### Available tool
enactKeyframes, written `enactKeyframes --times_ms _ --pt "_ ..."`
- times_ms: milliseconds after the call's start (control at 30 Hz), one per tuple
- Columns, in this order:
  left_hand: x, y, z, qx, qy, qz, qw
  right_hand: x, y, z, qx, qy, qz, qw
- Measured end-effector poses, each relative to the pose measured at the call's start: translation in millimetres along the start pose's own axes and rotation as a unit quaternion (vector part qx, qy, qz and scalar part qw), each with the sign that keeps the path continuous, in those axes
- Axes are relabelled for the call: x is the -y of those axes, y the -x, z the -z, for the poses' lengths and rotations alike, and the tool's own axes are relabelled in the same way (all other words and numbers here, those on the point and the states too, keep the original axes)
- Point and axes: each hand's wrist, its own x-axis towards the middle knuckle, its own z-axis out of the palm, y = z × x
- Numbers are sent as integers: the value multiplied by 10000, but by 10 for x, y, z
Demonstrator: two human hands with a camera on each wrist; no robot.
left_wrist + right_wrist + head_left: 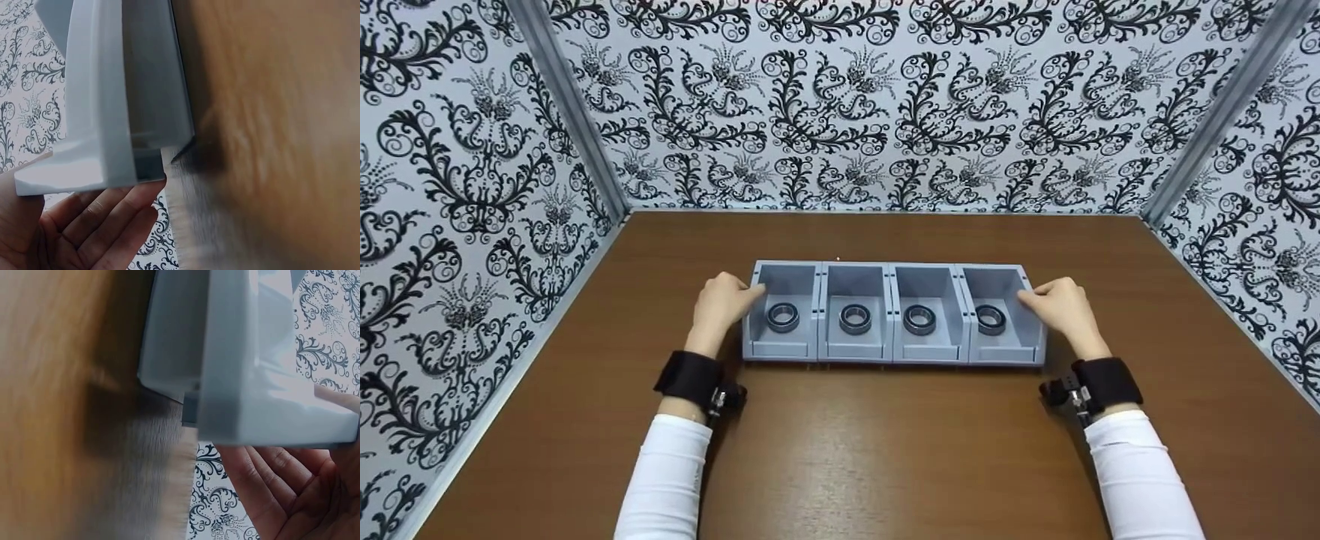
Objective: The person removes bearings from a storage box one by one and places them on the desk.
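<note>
Nearest, two white sleeves (664, 480) lead to black wrist straps (688, 376). The hands are well apart, each clamped on one end of a joined row of four grey, open-fronted storage bins. The left hand (725, 304) pinches the outer wall of the leftmost bin (780, 349), its thumb over the rim; the right hand (1061, 304) does likewise on the rightmost bin (1005, 355).

The row sits at the middle of the wood-grain table (840, 450); whether it rests there or is slightly raised, I cannot tell. Each bin holds one ball bearing, lying flat: the first bearing (783, 328) near the floor's middle, the second bearing (855, 330) likewise, the third bearing (919, 331) left of centre, the fourth bearing (991, 330) just beside its left divider.

Beyond, black-and-white scrollwork panels (847, 112) stand between grey corner posts (566, 97).
</note>
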Motion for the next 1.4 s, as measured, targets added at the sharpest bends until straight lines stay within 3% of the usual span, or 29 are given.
enactKeyframes --times_ms 1400 --pt "7 -151 -58 -33 280 169 9995 -29 -191 -21 7 -51 -3 10000"
